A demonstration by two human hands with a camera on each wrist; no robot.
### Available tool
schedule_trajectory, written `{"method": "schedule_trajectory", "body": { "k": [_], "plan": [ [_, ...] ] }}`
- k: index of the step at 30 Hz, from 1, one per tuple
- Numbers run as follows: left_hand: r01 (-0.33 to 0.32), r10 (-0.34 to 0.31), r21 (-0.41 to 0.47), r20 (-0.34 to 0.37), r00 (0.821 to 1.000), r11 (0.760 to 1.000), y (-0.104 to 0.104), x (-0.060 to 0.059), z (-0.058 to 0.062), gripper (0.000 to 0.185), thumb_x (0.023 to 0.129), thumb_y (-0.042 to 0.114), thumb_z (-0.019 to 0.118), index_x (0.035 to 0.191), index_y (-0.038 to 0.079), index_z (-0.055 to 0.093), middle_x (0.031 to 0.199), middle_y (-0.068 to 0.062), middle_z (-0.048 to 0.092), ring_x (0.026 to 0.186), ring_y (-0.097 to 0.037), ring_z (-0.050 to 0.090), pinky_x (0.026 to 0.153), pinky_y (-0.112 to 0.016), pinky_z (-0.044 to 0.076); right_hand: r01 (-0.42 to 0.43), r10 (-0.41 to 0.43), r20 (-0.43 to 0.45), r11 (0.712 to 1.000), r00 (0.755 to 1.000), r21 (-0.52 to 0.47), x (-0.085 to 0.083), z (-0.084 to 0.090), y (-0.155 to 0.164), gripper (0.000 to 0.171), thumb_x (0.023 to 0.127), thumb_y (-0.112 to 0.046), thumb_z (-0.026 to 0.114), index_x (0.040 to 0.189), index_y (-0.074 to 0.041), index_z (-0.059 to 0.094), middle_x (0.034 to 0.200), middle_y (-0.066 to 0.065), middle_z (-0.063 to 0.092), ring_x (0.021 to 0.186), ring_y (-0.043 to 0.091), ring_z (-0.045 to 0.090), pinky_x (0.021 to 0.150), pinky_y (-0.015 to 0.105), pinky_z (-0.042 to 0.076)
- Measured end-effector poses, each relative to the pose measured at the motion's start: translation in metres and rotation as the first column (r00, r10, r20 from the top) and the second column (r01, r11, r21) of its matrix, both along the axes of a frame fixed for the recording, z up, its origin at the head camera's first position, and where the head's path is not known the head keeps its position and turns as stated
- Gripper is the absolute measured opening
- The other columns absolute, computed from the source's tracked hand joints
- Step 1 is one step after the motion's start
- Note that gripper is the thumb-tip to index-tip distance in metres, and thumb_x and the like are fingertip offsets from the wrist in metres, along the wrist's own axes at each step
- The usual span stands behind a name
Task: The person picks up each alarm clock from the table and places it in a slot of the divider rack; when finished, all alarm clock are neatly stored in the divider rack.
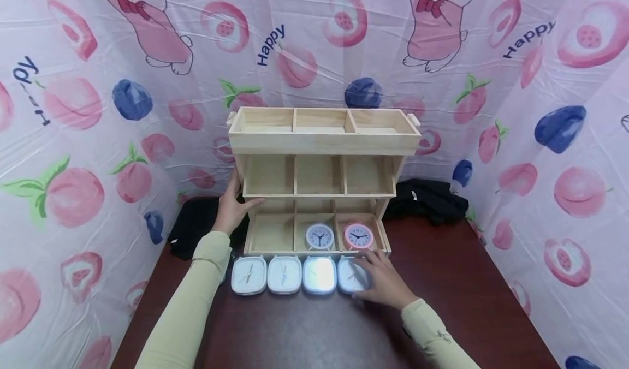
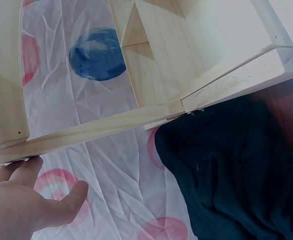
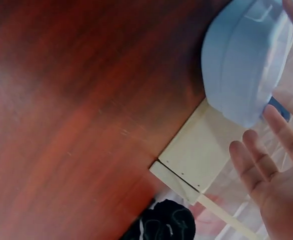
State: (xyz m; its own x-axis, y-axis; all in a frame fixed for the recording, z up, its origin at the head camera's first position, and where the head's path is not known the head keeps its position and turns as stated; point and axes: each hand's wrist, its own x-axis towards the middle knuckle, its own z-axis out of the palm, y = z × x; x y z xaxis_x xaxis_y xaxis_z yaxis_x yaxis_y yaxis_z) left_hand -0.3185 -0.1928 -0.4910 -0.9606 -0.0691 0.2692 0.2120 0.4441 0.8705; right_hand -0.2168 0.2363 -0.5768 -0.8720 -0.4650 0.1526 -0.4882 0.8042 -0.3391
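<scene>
In the head view a tiered wooden organizer (image 1: pixel 324 144) stands on the table, divided into compartments. My left hand (image 1: pixel 231 209) is against its left side; the left wrist view shows fingertips at the wooden side post (image 2: pixel 106 122) and the thumb apart. In the bottom tier sit a round white clock (image 1: pixel 320 237) in the middle and a round pink clock (image 1: pixel 358 236) on the right. My right hand (image 1: pixel 384 279) is at the blue square clock (image 1: pixel 351 276), rightmost of a row before the organizer. Its fingers are spread, with fingertips right at the clock's edge in the right wrist view.
Left of the blue clock are three square clocks: one with a glaring face (image 1: pixel 320 275), one white (image 1: pixel 284 275), another white (image 1: pixel 249 275). Dark cloth lies behind left (image 1: pixel 194 224) and right (image 1: pixel 427 201). A fruit-printed curtain (image 1: pixel 304 9) encloses the brown table (image 1: pixel 290 331).
</scene>
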Motion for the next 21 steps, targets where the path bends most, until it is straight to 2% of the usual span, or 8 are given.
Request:
{"method": "schedule_trajectory", "body": {
  "k": [6,9,15,21],
  "plan": [
    [0.000,0.000,0.001,-0.008,1.000,1.000,0.000,0.000,0.000,0.121,0.090,0.020,0.089,0.173,0.039,0.003,0.178,-0.010,0.025,0.159,-0.041,0.037,0.132,-0.055,0.033,0.034,-0.032,0.041,0.998,0.999,-0.057,0.006,-0.008,0.001,0.084,0.067,-0.030,0.103,0.142,-0.017,0.069,0.145,0.006,0.059,0.134,0.034,0.055,0.112,0.057,0.052],
    [-0.001,0.001,0.000,-0.007,1.000,1.000,0.000,-0.001,-0.001,0.121,0.090,0.020,0.089,0.172,0.040,0.003,0.177,-0.010,0.025,0.159,-0.041,0.037,0.132,-0.054,0.033,0.050,-0.046,0.052,0.996,0.998,-0.078,0.010,-0.010,0.001,0.090,0.066,-0.026,0.104,0.146,-0.014,0.065,0.147,0.007,0.058,0.134,0.033,0.056,0.110,0.053,0.055],
    [0.001,-0.001,0.006,-0.001,1.000,1.000,-0.001,-0.003,-0.002,0.120,0.090,0.020,0.088,0.172,0.042,0.003,0.178,-0.008,0.025,0.160,-0.040,0.035,0.133,-0.054,0.032,0.075,-0.075,0.016,0.996,0.997,-0.054,0.023,-0.010,0.002,0.101,0.061,-0.024,0.104,0.150,-0.007,0.061,0.141,0.010,0.055,0.127,0.031,0.056,0.103,0.049,0.058],
    [0.009,-0.009,0.013,0.000,1.000,1.000,-0.001,-0.003,-0.002,0.120,0.090,0.019,0.088,0.172,0.041,0.003,0.178,-0.009,0.024,0.161,-0.039,0.034,0.133,-0.054,0.031,0.125,-0.125,0.023,0.992,0.992,-0.017,0.040,-0.011,0.002,0.102,0.059,-0.024,0.105,0.149,-0.007,0.060,0.144,0.014,0.057,0.125,0.034,0.058,0.102,0.051,0.059]
  ]
}}
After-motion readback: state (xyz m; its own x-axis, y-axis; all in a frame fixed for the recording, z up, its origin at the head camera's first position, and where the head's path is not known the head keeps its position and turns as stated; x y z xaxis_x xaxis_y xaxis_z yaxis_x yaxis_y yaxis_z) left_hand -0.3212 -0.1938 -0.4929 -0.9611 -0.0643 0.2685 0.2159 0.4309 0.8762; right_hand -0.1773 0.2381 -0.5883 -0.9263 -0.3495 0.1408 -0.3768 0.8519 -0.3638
